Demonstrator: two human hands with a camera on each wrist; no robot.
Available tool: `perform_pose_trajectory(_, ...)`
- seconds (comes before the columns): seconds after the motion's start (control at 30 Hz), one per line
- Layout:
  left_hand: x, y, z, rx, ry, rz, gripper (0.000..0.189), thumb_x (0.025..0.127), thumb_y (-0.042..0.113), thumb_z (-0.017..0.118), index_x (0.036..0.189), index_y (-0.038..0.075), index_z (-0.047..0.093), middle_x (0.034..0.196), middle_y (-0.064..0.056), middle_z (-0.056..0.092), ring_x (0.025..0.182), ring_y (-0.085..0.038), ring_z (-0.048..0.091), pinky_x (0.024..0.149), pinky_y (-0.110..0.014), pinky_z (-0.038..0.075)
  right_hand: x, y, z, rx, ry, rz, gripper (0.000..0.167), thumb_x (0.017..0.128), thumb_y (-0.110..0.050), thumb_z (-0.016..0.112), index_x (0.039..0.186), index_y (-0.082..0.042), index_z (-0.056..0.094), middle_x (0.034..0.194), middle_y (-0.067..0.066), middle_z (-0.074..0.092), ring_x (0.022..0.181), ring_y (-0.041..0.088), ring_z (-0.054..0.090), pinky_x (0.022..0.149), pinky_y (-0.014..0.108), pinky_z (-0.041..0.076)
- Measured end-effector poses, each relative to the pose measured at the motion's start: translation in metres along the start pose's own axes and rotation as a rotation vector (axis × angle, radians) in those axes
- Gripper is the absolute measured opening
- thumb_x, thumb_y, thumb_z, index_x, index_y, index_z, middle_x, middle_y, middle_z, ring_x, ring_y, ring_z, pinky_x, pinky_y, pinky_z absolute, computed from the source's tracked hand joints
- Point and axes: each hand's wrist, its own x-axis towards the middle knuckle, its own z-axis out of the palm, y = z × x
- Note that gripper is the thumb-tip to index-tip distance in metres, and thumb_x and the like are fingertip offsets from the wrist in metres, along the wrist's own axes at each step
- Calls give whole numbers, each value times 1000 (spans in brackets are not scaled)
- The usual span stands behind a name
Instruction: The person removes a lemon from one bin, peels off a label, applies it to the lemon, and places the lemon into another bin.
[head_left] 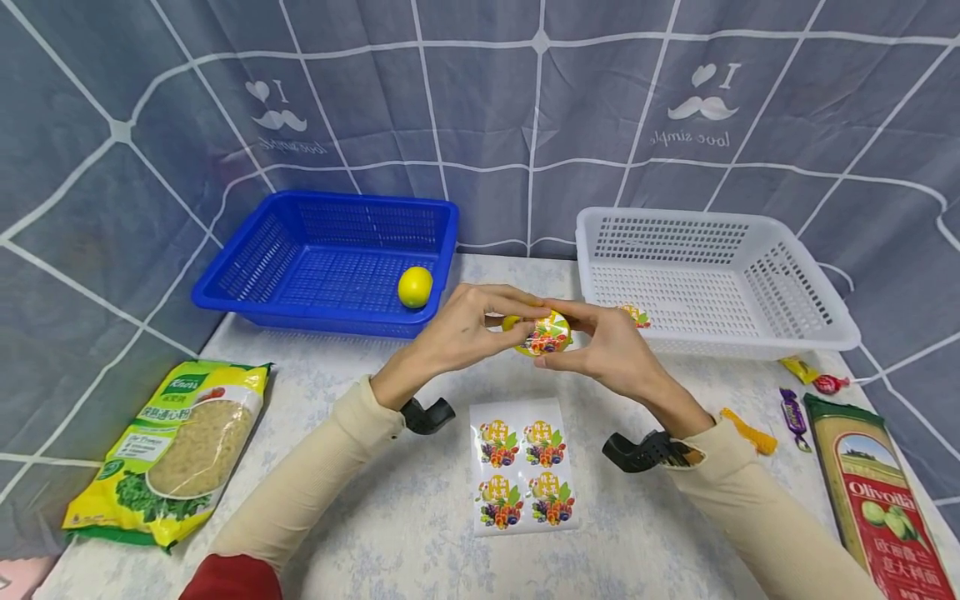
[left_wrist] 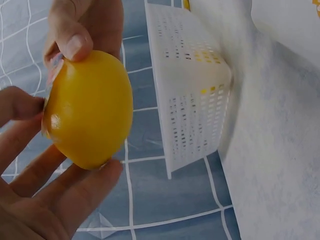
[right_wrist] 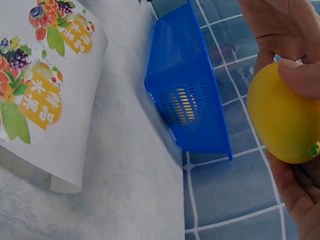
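Observation:
Both hands hold a yellow lemon [left_wrist: 92, 110] between them, above the table. A fruit-print sticker [head_left: 549, 335] lies on its side, facing the head camera. My left hand [head_left: 480, 327] grips the lemon from the left, its thumb against the sticker. From the right, my right hand [head_left: 611, 348] pinches the lemon with thumb and fingers. In the right wrist view the lemon [right_wrist: 282, 117] shows a small green stem end. Below the hands, a white sheet [head_left: 525, 461] bearing several fruit stickers lies on the table.
A blue basket [head_left: 337, 321] at back left holds another lemon [head_left: 415, 287]. A white basket [head_left: 720, 342] stands at back right, a fruit-print sticker [head_left: 636, 315] visible inside. Pasta bags [head_left: 176, 450] [head_left: 873, 500] flank the table; wrapped candies [head_left: 792, 419] lie right.

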Motion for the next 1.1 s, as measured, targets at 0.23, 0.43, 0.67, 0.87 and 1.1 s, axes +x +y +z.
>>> perform_pose_trajectory(0.23, -2, 0, -2, -20, -13, -21, 27, 86, 21, 78, 112, 13, 76, 114, -1, 69, 105, -13, 63, 79, -30, 57, -3, -7, -2, -68, 4, -10, 69, 71, -27, 90, 132, -12, 63, 132, 0, 62, 119, 24, 60, 96, 43, 50)
perform_pose_trajectory(0.43, -3, 2, -5, -111, -29, -82, 32, 79, 20, 85, 109, 13, 77, 110, 1, 67, 106, -13, 61, 82, -31, 57, -4, -16, -2, -134, -2, -39, 70, 69, -29, 91, 131, -12, 65, 133, 0, 61, 120, 25, 59, 99, 44, 48)
perform_pose_trajectory(0.67, -3, 4, -7, -59, -67, -44, 42, 76, 17, 87, 116, 12, 75, 111, 0, 71, 106, -11, 63, 84, -34, 57, -7, -19, -4, -149, 6, -34, 73, 69, -30, 91, 132, -7, 63, 134, 1, 60, 117, 26, 61, 92, 41, 52)
perform_pose_trajectory(0.87, -3, 5, -5, -12, -63, 0, 48, 75, 17, 87, 121, 12, 72, 112, -3, 71, 105, -11, 64, 84, -35, 57, -8, -20, -7, -131, -2, -16, 72, 70, -29, 90, 133, -8, 62, 137, 1, 58, 119, 28, 60, 92, 41, 53)
perform_pose_trajectory(1.1, -1, 2, 0, -8, -55, 13, 48, 78, 21, 85, 123, 12, 71, 114, -3, 71, 105, -11, 64, 82, -31, 57, -11, -13, -16, -149, -68, -45, 73, 75, -31, 87, 139, -12, 57, 143, 1, 53, 123, 25, 57, 105, 45, 43)
